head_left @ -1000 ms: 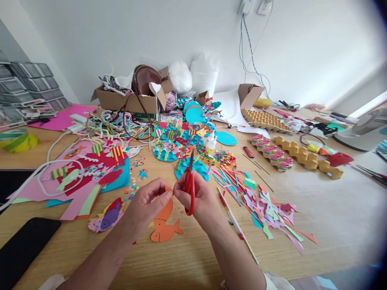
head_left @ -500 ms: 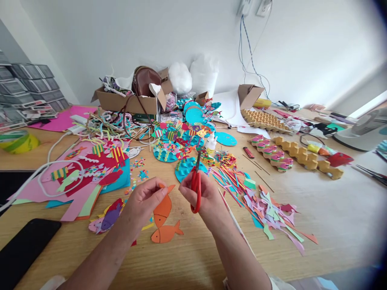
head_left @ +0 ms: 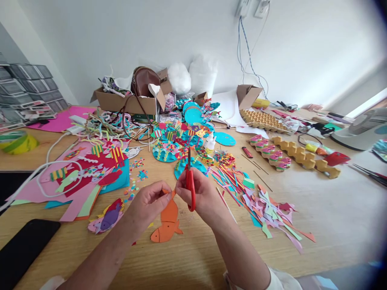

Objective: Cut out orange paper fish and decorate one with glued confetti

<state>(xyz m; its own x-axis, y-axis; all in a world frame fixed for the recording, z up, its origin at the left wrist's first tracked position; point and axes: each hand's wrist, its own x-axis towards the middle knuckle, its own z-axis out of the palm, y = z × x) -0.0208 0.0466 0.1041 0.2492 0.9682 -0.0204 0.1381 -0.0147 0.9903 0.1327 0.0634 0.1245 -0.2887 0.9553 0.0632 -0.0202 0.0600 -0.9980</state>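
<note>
Between the thumb and fingers of my left hand [head_left: 152, 201] is the tail end of an orange paper fish [head_left: 169, 211], which hangs head down. Below it a second orange paper fish [head_left: 163, 233] lies flat on the table, partly covered by the first one's head. My right hand [head_left: 196, 189] is closed around red-handled scissors [head_left: 190, 183], blades pointing up and away from me. Its thumb and fingertips also touch the tail of the held fish. To the left lies a stack of paper fish [head_left: 110, 216] with a purple one on top.
Paper scraps [head_left: 269, 207] and coloured strips [head_left: 228, 181] lie to the right. Pink and red paper sheets [head_left: 72, 173], a white cable [head_left: 42, 189] and a black phone [head_left: 28, 251] are at left. Egg-carton pieces [head_left: 305, 157] and a cardboard box [head_left: 127, 104] stand farther back.
My right hand has moved left and down to meet the fish's tail, its scissors now more upright. The held fish has shifted slightly right and now overlaps the lower fish.
</note>
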